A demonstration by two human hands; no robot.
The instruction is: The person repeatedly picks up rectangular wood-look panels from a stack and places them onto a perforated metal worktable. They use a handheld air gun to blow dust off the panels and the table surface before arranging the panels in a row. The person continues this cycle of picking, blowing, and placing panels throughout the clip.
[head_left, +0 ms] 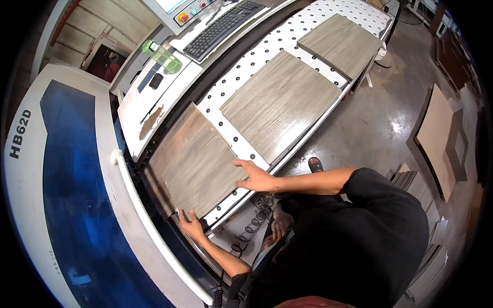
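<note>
In the head view, the near panel [197, 177] lies left of centre, partly on the white worktop [244, 146]. The left hand [191, 227] is at its lower edge, fingers slightly bent (whether they grip, I cannot tell). The right hand [257, 177] is spread open, fingertips by its right edge. The middle panel [280, 105] and far panel [341, 46] lie toward the upper right. A keyboard [223, 31] and green bottle [164, 59] sit at upper left.
</note>
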